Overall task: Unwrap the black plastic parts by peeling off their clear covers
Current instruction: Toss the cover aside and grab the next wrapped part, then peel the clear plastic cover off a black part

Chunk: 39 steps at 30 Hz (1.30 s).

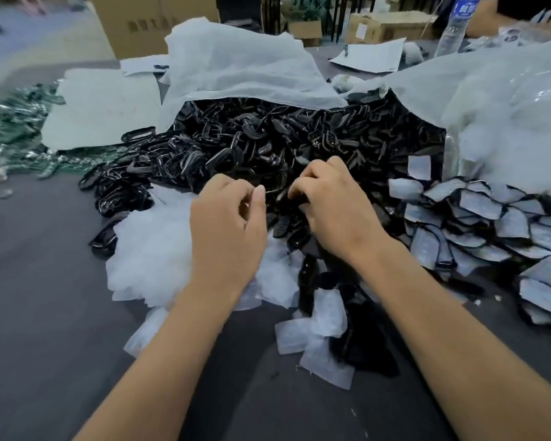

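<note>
A curved black plastic part (273, 190) is held between my two hands, above the front of a big heap of black parts (252, 138). My left hand (226, 218) pinches its left end between thumb and curled fingers. My right hand (331, 198) grips its right end with the fingers curled over it. Whether a clear cover is still on this part cannot be told. Peeled clear covers (153, 249) lie in a white pile under my left wrist. Parts still wrapped (490, 224) lie stacked to the right.
The heap spills from a torn white bag (236, 74) onto a dark table (45, 281). More clear film (506, 106) is piled at the right. A water bottle (455, 23), papers (369, 55) and cardboard boxes (134, 23) stand behind.
</note>
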Available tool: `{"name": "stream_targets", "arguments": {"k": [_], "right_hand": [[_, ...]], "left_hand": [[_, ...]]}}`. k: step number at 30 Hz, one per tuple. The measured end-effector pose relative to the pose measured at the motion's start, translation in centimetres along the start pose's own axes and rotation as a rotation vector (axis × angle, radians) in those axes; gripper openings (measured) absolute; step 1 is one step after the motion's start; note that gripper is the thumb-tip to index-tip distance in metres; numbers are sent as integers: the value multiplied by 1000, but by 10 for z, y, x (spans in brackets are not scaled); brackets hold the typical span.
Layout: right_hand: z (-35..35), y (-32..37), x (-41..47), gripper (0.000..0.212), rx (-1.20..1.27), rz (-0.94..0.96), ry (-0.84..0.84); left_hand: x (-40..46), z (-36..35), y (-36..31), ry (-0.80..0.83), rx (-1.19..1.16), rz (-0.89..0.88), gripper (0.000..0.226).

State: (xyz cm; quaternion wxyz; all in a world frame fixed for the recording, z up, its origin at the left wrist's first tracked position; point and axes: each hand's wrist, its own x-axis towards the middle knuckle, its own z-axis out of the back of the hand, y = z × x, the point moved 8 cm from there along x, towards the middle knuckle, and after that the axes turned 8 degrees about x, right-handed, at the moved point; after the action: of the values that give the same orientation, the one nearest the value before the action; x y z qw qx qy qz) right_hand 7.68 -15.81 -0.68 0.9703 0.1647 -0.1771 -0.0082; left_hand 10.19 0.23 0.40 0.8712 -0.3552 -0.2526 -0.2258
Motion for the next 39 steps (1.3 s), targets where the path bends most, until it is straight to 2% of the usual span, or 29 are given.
{"name": "stream_targets", "arguments": {"k": [2,4,8,10,13,17,19,22,24,26,29,32,33,35,39], "right_hand": [[6,-3,-1,16,-3,36,-63],[10,-3,-3,15,18,91,-117],[16,6,-5,13,332,163,-221],[16,9,-8,16,507,174,-248],[12,8,-12,15,627,142,-275],[19,-5,-11,7,682,77,-302],[15,-10,-8,13,622,78,-133],[-6,-12,-9,20,538,33,273],[-10,-14,-9,21,452,18,385],[-10,-15,-7,20,393,12,398],[-6,-18,-4,18,603,-46,200],[-10,-25,-8,10,1039,-200,-117],[-16,-26,-9,6,1164,-254,-177],[-27,-25,-11,11,1312,-315,-210],[-28,-29,-11,15,1378,-343,-254]], "left_hand": [[-3,-8,-9,26,9,-68,19],[-6,-14,-17,44,-24,-133,8],[-2,-18,-27,44,-77,-191,49],[1,-20,-29,68,-84,-203,52],[3,-17,-18,52,-147,-99,35],[4,-9,4,-58,-275,106,10],[3,-12,9,-42,-329,182,8],[1,-16,12,-25,-435,262,18],[2,-19,13,-5,-557,329,18],[-2,-28,13,46,-698,433,14],[-10,-41,14,107,-764,531,13],[-8,-39,19,81,-625,470,21],[-6,-36,19,64,-585,434,21],[-5,-34,18,47,-521,376,18],[-6,-38,22,62,-471,393,17]]}}
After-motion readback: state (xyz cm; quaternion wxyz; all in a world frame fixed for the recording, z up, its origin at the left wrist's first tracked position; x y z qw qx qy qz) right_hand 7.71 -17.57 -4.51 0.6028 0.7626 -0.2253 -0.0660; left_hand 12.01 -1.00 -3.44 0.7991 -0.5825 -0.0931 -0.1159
